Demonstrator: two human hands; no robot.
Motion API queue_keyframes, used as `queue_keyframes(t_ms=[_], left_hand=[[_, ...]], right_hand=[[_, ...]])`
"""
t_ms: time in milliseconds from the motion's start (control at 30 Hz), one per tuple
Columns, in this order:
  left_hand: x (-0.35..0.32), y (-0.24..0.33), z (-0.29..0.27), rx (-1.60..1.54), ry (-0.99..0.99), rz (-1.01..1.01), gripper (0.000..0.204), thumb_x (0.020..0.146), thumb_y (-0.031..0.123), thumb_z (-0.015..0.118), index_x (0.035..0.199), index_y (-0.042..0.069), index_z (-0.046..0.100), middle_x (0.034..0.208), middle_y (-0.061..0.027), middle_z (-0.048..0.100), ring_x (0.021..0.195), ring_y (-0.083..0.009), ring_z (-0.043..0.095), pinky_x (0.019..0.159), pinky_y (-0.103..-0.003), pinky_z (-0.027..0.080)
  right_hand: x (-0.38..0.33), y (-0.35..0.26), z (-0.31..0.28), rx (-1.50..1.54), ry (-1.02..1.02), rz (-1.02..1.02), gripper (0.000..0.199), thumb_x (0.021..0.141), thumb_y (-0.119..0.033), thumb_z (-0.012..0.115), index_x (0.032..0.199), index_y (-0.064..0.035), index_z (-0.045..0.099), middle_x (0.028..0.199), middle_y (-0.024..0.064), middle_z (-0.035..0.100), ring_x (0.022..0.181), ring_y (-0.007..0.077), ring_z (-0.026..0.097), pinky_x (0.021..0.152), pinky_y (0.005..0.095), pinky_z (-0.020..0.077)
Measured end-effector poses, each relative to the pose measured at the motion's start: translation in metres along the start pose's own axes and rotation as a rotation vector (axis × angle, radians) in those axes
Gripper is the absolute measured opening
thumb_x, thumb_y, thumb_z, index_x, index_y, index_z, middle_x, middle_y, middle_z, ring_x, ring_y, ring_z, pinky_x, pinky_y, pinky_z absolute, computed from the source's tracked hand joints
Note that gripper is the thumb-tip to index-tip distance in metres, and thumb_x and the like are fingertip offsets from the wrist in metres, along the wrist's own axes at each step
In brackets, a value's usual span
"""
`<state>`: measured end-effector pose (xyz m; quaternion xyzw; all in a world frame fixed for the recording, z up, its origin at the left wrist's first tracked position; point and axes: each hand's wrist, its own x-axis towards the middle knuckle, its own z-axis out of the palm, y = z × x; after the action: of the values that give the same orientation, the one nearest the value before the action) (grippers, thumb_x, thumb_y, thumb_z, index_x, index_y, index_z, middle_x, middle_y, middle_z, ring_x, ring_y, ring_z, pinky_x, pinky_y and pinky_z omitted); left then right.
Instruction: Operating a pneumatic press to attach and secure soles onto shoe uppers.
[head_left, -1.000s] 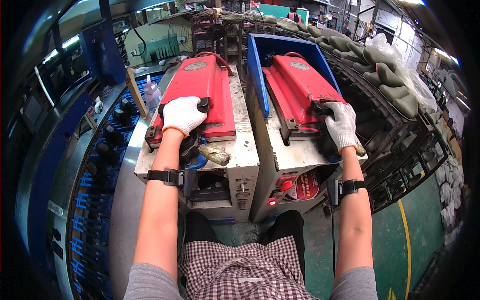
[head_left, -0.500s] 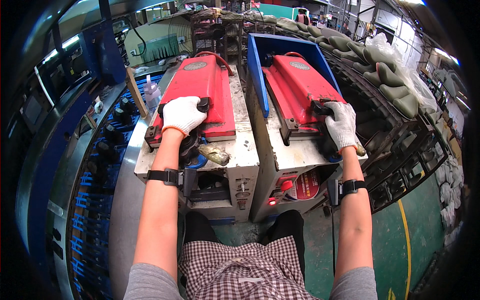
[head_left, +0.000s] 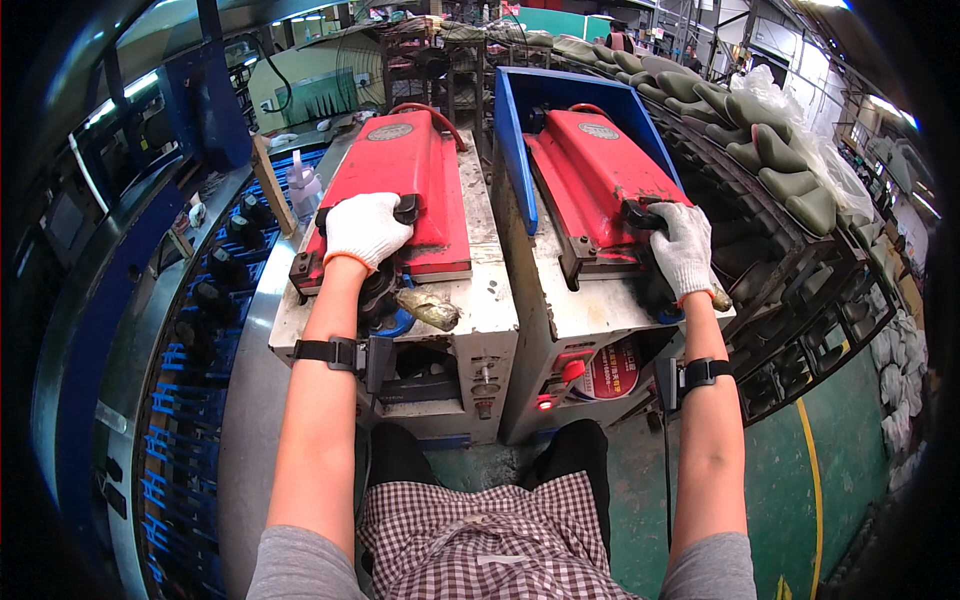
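Note:
Two red press lids lie side by side on grey machine cabinets in front of me. My left hand (head_left: 365,230), in a white glove, grips the black handle at the near edge of the left red lid (head_left: 400,185). My right hand (head_left: 683,248), also gloved, grips the black handle on the near right corner of the right red lid (head_left: 595,170). Both lids are down. A worn brass-coloured lever (head_left: 428,307) sticks out below the left lid, beside my left wrist.
A blue upright panel (head_left: 515,150) stands between the two lids. Red buttons and a lit lamp (head_left: 548,400) sit on the cabinet front. A curved blue conveyor with black pegs (head_left: 215,290) runs at left. Racks of olive green boot shapes (head_left: 770,150) line the right.

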<state>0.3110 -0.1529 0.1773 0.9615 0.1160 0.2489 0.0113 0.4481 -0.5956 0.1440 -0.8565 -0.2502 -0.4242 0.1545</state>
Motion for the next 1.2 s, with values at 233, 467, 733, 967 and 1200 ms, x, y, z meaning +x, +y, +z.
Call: queue_keyframes(t_ms=[233, 467, 733, 967, 1200], left_hand=[[-0.0001, -0.0015, 0.0006, -0.010, 0.002, 0.000, 0.031, 0.082, 0.042, 0.068, 0.092, 0.014, 0.077, 0.090, -0.0156, 0.075, 0.089, -0.0376, 0.073, 0.077, -0.046, 0.058], [0.0003, 0.0006, -0.0012, -0.002, -0.013, -0.011, 0.031, 0.081, 0.041, 0.069, 0.092, 0.014, 0.077, 0.090, -0.0155, 0.075, 0.089, -0.0375, 0.073, 0.077, -0.046, 0.058], [-0.0006, -0.0005, -0.0006, -0.007, 0.000, 0.001, 0.031, 0.082, 0.042, 0.069, 0.093, 0.014, 0.077, 0.090, -0.0158, 0.075, 0.089, -0.0376, 0.073, 0.077, -0.046, 0.058], [-0.0007, -0.0008, -0.0006, -0.009, 0.005, 0.003, 0.031, 0.083, 0.042, 0.067, 0.092, 0.014, 0.077, 0.090, -0.0162, 0.075, 0.089, -0.0377, 0.073, 0.077, -0.046, 0.057], [-0.0005, -0.0018, 0.0012, -0.004, 0.023, 0.019, 0.031, 0.083, 0.042, 0.068, 0.091, 0.013, 0.076, 0.090, -0.0160, 0.075, 0.088, -0.0380, 0.073, 0.076, -0.047, 0.057]], right_hand=[[0.0002, 0.0000, 0.0011, 0.010, 0.005, 0.002, 0.032, 0.076, -0.010, 0.070, 0.107, -0.0140, 0.074, 0.108, 0.0085, 0.072, 0.112, 0.0319, 0.064, 0.106, 0.0452, 0.0444], [0.0010, -0.0015, -0.0014, 0.005, -0.004, -0.001, 0.031, 0.076, -0.010, 0.070, 0.107, -0.0137, 0.074, 0.107, 0.0085, 0.072, 0.112, 0.0320, 0.064, 0.105, 0.0453, 0.0449], [0.0000, -0.0003, 0.0012, -0.002, 0.015, -0.007, 0.031, 0.076, -0.010, 0.070, 0.107, -0.0138, 0.074, 0.107, 0.0087, 0.072, 0.111, 0.0324, 0.064, 0.105, 0.0458, 0.0446], [0.0008, -0.0012, 0.0004, 0.008, 0.001, -0.002, 0.031, 0.076, -0.009, 0.070, 0.107, -0.0139, 0.074, 0.106, 0.0087, 0.072, 0.111, 0.0325, 0.064, 0.105, 0.0460, 0.0446], [0.0005, -0.0002, 0.0009, 0.006, 0.019, -0.015, 0.031, 0.076, -0.009, 0.070, 0.107, -0.0144, 0.074, 0.106, 0.0085, 0.072, 0.110, 0.0323, 0.064, 0.105, 0.0457, 0.0445]])
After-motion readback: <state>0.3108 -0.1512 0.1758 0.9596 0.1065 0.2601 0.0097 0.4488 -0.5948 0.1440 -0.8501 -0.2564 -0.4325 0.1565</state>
